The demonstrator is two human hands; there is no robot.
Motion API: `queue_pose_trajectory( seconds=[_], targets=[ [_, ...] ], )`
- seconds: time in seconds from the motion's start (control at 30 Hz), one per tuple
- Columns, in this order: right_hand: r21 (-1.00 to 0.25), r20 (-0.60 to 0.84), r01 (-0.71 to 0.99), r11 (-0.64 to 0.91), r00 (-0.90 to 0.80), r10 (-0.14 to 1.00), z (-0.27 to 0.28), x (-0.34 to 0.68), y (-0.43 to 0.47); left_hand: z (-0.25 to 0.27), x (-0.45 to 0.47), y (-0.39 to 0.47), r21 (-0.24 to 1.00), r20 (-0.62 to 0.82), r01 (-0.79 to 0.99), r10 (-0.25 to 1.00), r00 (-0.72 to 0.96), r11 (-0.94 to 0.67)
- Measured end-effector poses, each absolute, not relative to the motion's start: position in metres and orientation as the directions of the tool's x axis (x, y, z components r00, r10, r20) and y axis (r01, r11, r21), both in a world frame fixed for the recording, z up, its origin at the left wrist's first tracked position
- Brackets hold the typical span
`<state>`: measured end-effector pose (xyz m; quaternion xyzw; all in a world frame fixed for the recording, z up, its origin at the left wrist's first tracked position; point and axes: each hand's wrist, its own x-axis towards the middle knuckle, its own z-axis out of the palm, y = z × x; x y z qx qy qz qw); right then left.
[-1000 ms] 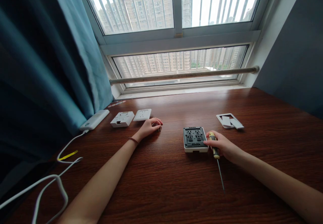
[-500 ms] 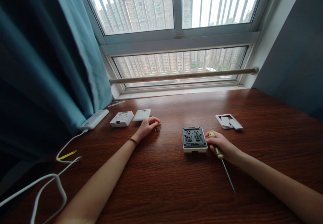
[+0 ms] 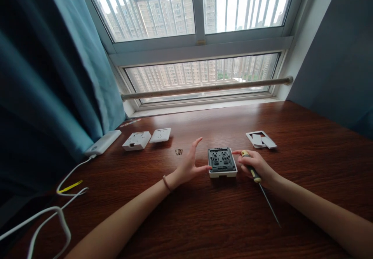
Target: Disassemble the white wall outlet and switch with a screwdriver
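In front of me on the table lies a wall switch [image 3: 222, 160], its dark grey mechanism facing up in a white box base. My left hand [image 3: 190, 165] is beside its left edge, thumb and fingers spread, the thumb tip at the near left corner. My right hand [image 3: 258, 166] is wrapped round the yellow and grey handle of a screwdriver [image 3: 252, 169], whose long shaft points back toward me. The right index finger reaches to the switch's right side. Several small screws [image 3: 178, 152] lie to the left, just beyond my left hand.
A white socket box [image 3: 136, 140] and a socket panel [image 3: 161, 135] lie at the back left. Near the curtain is a white power bank [image 3: 103, 143] with a white cable [image 3: 65, 175]. A white frame with loose covers [image 3: 261, 139] sits at the back right.
My left hand has left the screws and moved right to the switch, its fingers now spread. The right hand keeps the screwdriver beside the switch. The view has shifted slightly.
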<state>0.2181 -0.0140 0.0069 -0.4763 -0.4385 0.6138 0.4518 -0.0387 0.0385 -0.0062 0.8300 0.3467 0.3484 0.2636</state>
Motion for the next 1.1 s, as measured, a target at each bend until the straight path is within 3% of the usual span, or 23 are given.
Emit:
queue_pose_trajectory(
  seconds=[0.13,0.33,0.53,0.7,0.87,1.1],
  targets=[
    [-0.959,-0.24,-0.116,-0.258,-0.154,0.959,0.019,0.218,-0.019,-0.01,-0.03,0.031,0.779,0.233,0.336,0.741,0.63,-0.53],
    [-0.949,-0.236,-0.163,-0.269,-0.199,0.951,0.025,0.214,-0.023,-0.012,-0.029,0.033,0.908,0.181,0.143,0.677,0.714,-0.394],
    [-0.899,-0.232,-0.284,-0.334,-0.339,0.912,0.019,0.213,-0.023,-0.009,-0.028,0.03,0.864,0.221,0.22,0.732,0.644,-0.454],
    [-0.755,-0.249,-0.456,-0.471,-0.464,0.85,0.022,0.218,-0.023,-0.01,-0.028,0.03,0.884,0.231,0.18,0.738,0.634,-0.431],
    [-0.64,-0.204,-0.576,-0.508,-0.509,0.836,0.018,0.223,-0.02,-0.009,-0.027,0.028,0.915,0.199,0.125,0.698,0.688,-0.384],
    [-0.658,-0.233,-0.557,-0.507,-0.49,0.84,0.014,0.221,-0.018,-0.005,-0.027,0.026,0.878,0.26,0.142,0.705,0.66,-0.457]
  ],
)
